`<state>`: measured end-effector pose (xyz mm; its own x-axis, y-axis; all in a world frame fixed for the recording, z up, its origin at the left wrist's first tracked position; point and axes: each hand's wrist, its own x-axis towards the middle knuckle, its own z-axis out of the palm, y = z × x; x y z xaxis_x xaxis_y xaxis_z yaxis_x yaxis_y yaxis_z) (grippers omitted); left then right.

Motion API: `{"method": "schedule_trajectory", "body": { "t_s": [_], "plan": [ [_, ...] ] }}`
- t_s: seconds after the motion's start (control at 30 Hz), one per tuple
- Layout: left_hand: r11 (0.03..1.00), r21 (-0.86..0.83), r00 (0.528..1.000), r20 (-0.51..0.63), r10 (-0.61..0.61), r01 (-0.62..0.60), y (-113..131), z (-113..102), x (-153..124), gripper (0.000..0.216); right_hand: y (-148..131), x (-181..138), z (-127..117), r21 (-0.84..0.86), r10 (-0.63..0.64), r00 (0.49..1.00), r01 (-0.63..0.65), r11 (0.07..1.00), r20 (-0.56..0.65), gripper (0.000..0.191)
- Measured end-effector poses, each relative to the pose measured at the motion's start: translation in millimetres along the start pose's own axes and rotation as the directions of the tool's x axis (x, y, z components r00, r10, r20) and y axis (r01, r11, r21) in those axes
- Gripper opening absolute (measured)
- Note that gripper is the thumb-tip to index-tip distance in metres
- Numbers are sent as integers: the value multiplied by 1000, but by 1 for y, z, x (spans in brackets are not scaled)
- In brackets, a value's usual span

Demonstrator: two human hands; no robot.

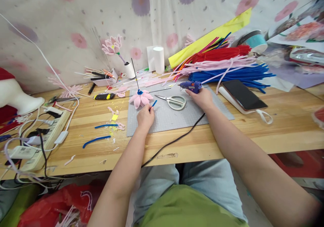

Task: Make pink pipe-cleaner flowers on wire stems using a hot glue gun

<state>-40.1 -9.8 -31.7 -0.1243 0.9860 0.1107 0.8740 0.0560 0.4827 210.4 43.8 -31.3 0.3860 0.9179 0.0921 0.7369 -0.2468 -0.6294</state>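
My left hand (146, 118) is closed around a short blue pipe cleaner (154, 103), whose end sticks up past the fingers. Just beyond it, a pink pipe-cleaner flower (141, 99) lies face down on the grey cutting mat (162, 123), with a dark stem rising from its blue base. My right hand (201, 98) grips a blue hot glue gun (191, 86) over the mat's right part, its nozzle pointing left. Between the hands rest grey-handled scissors (176, 102), blades toward the left. From the glue gun side, a black cord (174, 141) runs down to the table's front edge.
Bundles of blue (227, 75) and red pipe cleaners (222, 54) lie at back right, near a phone (244, 95). A finished pink flower (113, 45) stands at the back. Blue offcuts (96, 140), a yellow-black cutter (104, 96) and a power strip (48, 137) are on the left.
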Motion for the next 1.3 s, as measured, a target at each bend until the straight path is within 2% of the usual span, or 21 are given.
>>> {"method": "schedule_trajectory", "body": {
  "t_s": [0.13, 0.27, 0.3, 0.37, 0.47, 0.53, 0.57, 0.6, 0.63, 0.67, 0.73, 0.8, 0.87, 0.93, 1.0, 1.03, 1.1, 1.2, 1.3],
  "plan": [
    [997, -68, 999, -22, 28, -29, 0, -1, 6, 13, 10, 12, 3, -60, 14, 1000, -14, 998, 8, 56],
    [941, -337, 999, -29, 13, -22, 5, -5, 20, 9, 13, 12, 2, -12, -84, 996, 84, 996, 6, 55],
    [901, -434, 1000, -4, -13, 10, 8, -8, 23, 9, 12, 10, -1, 19, -126, 991, 127, 992, -33, 58],
    [779, -619, 995, 76, -70, 103, 17, -15, 29, 6, 8, 4, -11, 75, -202, 961, 219, 973, -191, 62],
    [548, -811, 979, 170, -115, 205, 34, -28, 30, 3, -8, -15, -23, 138, -274, 855, 366, 920, -440, 44],
    [454, -864, 976, 186, -116, 218, 44, -32, 28, 8, -27, -32, -21, 240, -362, 835, 484, 842, -415, 30],
    [437, -872, 975, 185, -123, 221, 49, -33, 27, 10, -37, -42, -16, 333, -417, 842, 524, 784, -344, 25],
    [432, -874, 974, 184, -131, 223, 52, -32, 26, 12, -48, -51, -9, 452, -477, 851, 522, 723, -220, 22],
    [433, -873, 973, 180, -142, 225, 54, -29, 25, 12, -59, -60, -1, 585, -522, 849, 465, 665, -81, 21],
    [435, -870, 971, 180, -155, 231, 55, -26, 24, 12, -69, -67, 8, 719, -537, 842, 341, 606, 52, 24],
    [434, -867, 967, 188, -171, 246, 54, -21, 24, 10, -85, -76, 25, 875, -498, 816, -19, 484, 293, 28],
    [452, -856, 967, 196, -163, 250, 48, -18, 25, 12, -94, -78, 36, 885, -436, 797, -246, 396, 417, 33],
    [503, -828, 969, 214, -127, 248, 37, -20, 27, 17, -98, -75, 41, 865, -374, 798, -339, 370, 472, 32],
    [592, -775, 971, 229, -62, 221, 23, -28, 32, 19, -99, -69, 41, 840, -326, 802, -359, 406, 500, 25],
    [713, -687, 981, 196, -2, 139, 7, -38, 40, 19, -98, -64, 42, 812, -293, 807, -343, 473, 512, 17],
    [778, -623, 992, 125, -3, 81, -1, -43, 45, 19, -98, -62, 43, 799, -285, 811, -325, 506, 510, 15],
    [895, -446, 992, -109, -57, 3, -16, -52, 58, 20, -96, -59, 47, 775, -273, 825, -277, 568, 495, 12],
    [957, -277, 980, -194, 35, -89, -30, -54, 77, 34, -93, -58, 57, 739, -256, 859, -189, 646, 444, 11],
    [948, -260, 980, -121, 157, -184, -34, -48, 92, 34, -89, -58, 66, 708, -264, 887, -95, 700, 379, 10]
  ]
}}
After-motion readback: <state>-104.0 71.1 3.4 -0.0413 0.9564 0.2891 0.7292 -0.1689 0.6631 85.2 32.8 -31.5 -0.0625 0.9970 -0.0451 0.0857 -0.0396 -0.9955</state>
